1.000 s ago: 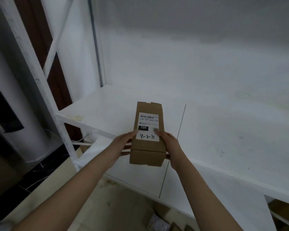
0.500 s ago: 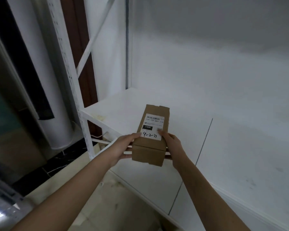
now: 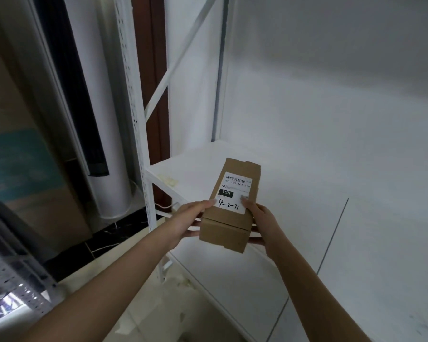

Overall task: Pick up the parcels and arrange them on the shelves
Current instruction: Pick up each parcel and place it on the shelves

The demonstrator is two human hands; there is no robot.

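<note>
Over shelf [image 3: 307, 183], left hand [image 3: 187, 222], right hand [image 3: 266, 222] gripping parcel [image 3: 232, 206]

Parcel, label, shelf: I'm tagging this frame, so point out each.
parcel [image 3: 224, 234]: head view, brown near end face.
label [image 3: 236, 191]: head view, middle of the white sticker.
shelf [image 3: 198, 166]: head view, bare board left of the parcel.

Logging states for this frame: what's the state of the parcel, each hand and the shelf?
parcel: closed, label side up, held at its near end by both hands.
left hand: grips the parcel's left side, thumb on top.
right hand: grips the parcel's right side, thumb on the label.
shelf: parcel's far end over it; contact cannot be told.
</note>
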